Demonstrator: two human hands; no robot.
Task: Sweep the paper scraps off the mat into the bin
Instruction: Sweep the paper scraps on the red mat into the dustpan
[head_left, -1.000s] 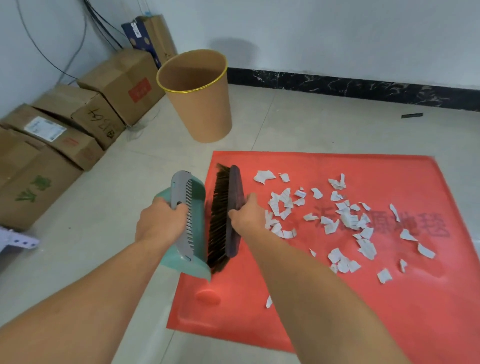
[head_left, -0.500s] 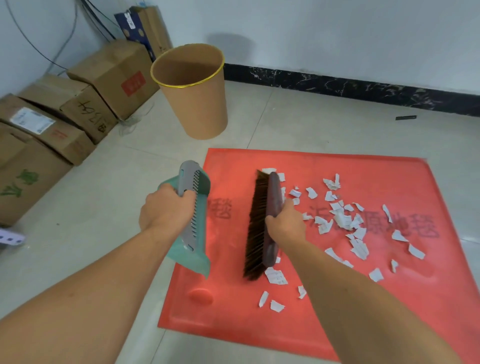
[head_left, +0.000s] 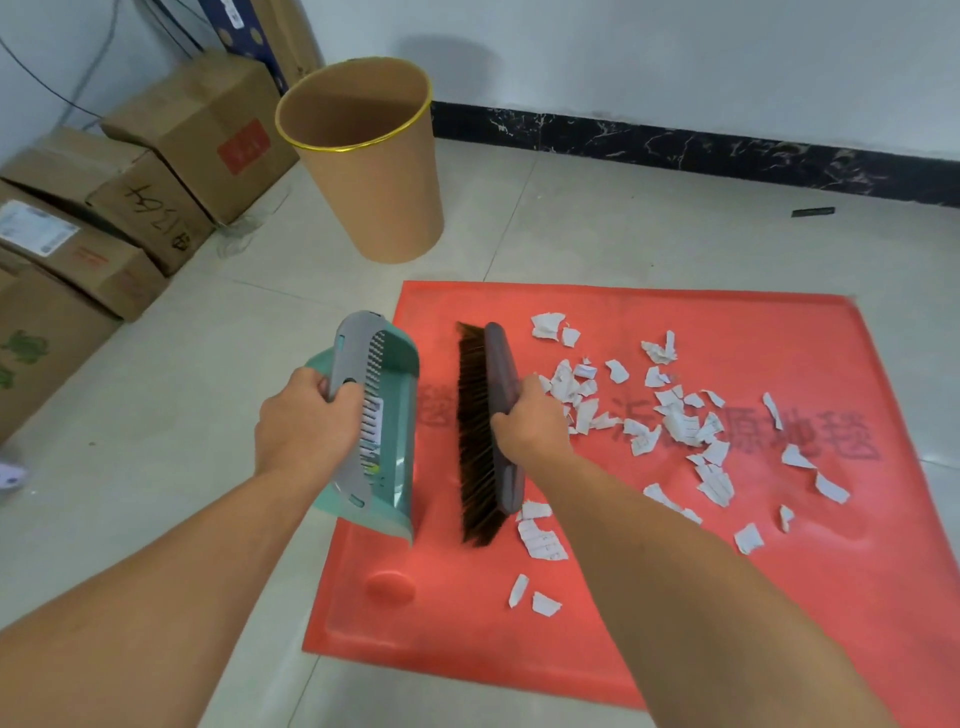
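Observation:
A red mat lies on the tiled floor with several white paper scraps scattered over its middle and right. My left hand grips the grey handle of a teal dustpan, which stands at the mat's left edge. My right hand grips a dark brush, bristles facing the dustpan with a gap between them. A few scraps lie just right of the brush. The tan bin with a gold rim stands beyond the mat's far left corner.
Cardboard boxes are stacked along the left wall. A dark marble skirting runs along the far wall. A small dark object lies on the floor at the far right. Bare tile lies between the mat and the boxes.
The brush swung right away from the dustpan into the scraps, then came back left toward the dustpan. The dustpan stayed at the mat's left edge.

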